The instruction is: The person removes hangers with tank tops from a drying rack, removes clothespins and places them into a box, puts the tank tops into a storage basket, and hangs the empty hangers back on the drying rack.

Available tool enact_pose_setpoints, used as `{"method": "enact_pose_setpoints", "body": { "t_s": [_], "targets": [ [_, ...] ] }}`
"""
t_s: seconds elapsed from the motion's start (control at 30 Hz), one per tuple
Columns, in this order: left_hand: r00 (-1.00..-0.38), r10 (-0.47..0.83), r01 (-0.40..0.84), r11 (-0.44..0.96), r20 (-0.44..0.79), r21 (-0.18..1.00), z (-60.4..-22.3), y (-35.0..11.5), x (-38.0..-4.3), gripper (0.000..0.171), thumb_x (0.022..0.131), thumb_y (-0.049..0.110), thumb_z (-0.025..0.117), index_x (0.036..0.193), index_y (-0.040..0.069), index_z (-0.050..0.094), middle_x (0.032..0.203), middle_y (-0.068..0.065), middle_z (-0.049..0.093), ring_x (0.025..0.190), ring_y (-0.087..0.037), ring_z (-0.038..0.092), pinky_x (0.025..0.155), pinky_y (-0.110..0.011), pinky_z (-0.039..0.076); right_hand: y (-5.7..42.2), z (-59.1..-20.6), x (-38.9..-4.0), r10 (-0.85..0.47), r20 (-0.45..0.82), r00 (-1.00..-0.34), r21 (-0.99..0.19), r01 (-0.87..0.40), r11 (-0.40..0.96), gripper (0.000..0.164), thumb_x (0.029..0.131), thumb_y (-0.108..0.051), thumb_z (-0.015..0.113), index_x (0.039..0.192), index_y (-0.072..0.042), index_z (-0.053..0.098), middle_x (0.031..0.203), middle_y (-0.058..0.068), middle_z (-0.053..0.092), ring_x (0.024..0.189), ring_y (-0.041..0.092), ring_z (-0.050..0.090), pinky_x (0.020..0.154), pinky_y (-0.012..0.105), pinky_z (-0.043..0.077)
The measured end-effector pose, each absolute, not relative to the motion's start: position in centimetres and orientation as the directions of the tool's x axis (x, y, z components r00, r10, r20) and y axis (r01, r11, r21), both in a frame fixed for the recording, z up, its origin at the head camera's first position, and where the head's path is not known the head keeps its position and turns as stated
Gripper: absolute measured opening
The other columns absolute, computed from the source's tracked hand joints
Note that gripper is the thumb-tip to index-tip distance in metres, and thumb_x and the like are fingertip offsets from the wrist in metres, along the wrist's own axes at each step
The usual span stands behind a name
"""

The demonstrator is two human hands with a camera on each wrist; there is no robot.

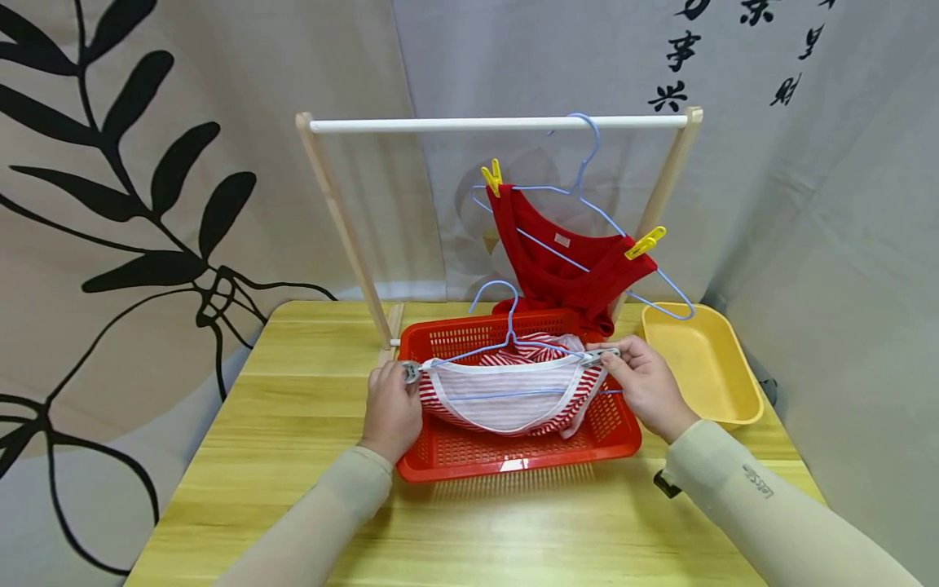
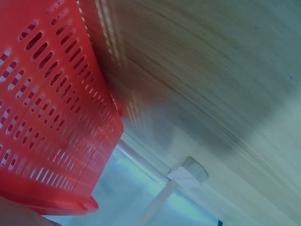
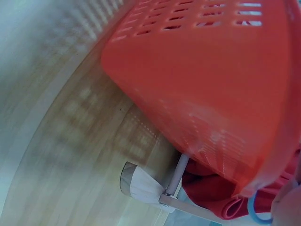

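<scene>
A red-and-white striped garment with a white front (image 1: 506,395) hangs on a light-blue hanger (image 1: 511,318) over the red basket (image 1: 517,465). At the garment's left end, my left hand (image 1: 392,412) pinches a grey clothespin (image 1: 412,372) at the strap and hanger. Opposite it, my right hand (image 1: 649,387) holds another grey clothespin (image 1: 601,356) between thumb and fingers, at the other strap. The wrist views show mostly the basket's outer wall (image 2: 61,94); only a bit of the right hand (image 3: 288,205) enters the right wrist view, so the grips are hidden there.
Behind the basket stands a wooden rack with a white rail (image 1: 440,125). A red tank top (image 1: 557,244) hangs from it on a blue hanger with yellow clothespins (image 1: 645,243). A yellow tray (image 1: 704,367) sits at the right of the wooden table (image 1: 308,424).
</scene>
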State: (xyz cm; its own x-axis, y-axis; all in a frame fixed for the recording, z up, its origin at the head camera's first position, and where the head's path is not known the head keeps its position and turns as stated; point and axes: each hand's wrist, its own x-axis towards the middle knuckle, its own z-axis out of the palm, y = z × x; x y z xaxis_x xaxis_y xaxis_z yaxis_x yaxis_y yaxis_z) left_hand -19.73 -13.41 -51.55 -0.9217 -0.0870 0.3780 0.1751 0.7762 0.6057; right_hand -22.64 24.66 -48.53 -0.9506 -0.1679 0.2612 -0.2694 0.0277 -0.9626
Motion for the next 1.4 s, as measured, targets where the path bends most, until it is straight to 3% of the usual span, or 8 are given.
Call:
{"method": "enact_pose_setpoints", "body": {
  "t_s": [0.47,1.03,1.4],
  "targets": [
    [-0.936,-0.094,0.145,0.776,0.340,0.614,-51.3,-13.3,-19.6,0.011,0.102,0.005,0.060,0.111,0.001,0.065,0.110,-0.015,0.068,0.110,-0.036,0.055,0.105,-0.046,0.039,24.7,-48.4,-22.5,-0.125,0.239,-0.963,-0.971,-0.238,-0.023,0.025,0.108,-0.004,0.055,0.119,0.018,0.049,0.116,-0.010,0.078,0.097,0.000,0.071,0.086,0.016,0.056],
    [-0.923,-0.103,0.156,0.780,0.370,0.607,-51.4,-13.3,-19.4,0.011,0.101,0.004,0.062,0.110,0.001,0.066,0.108,-0.015,0.069,0.104,-0.036,0.056,0.100,-0.045,0.039,25.7,-48.1,-22.5,-0.093,0.244,-0.965,-0.970,-0.241,-0.045,0.025,0.109,-0.007,0.054,0.120,0.014,0.051,0.115,-0.010,0.077,0.103,0.001,0.072,0.094,0.017,0.055],
    [-0.906,-0.089,0.196,0.779,0.414,0.596,-51.7,-13.4,-19.6,0.013,0.097,0.000,0.063,0.110,0.000,0.067,0.105,-0.016,0.069,0.107,-0.037,0.058,0.105,-0.047,0.038,27.3,-47.9,-22.8,0.002,0.242,-0.970,-0.970,-0.242,0.021,0.016,0.108,-0.004,0.053,0.117,0.009,0.052,0.105,-0.016,0.077,0.100,-0.003,0.071,0.091,0.012,0.054]
  ]
}}
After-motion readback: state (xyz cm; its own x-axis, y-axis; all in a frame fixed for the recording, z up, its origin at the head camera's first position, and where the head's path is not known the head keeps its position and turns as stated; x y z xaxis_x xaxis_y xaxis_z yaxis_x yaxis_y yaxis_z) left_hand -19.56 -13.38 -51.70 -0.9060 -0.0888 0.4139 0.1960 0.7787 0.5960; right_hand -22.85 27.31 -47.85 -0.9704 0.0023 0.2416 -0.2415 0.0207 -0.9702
